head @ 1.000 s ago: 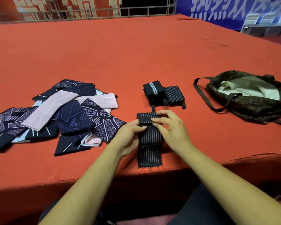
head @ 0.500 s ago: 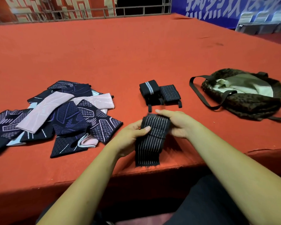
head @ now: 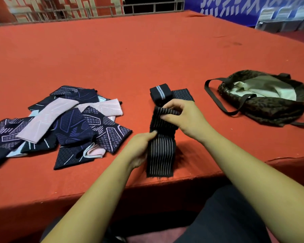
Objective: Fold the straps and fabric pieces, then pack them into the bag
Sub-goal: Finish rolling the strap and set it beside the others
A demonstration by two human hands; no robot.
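right hand (head: 184,116) raised higher, pinstriped strap (head: 161,152) doubled over

One head-worn wide-angle view, facing forward and down, close over the near edge of the red table (head: 147,55)

The right hand (head: 184,116) covers the near part of the striped folded strap (head: 182,94), and the left hand (head: 139,149) has its fingers hidden behind the long strap (head: 161,151). The fabric pile (head: 63,123) is cut off by the left edge; the lettering on the banner (head: 235,7) is blurred.
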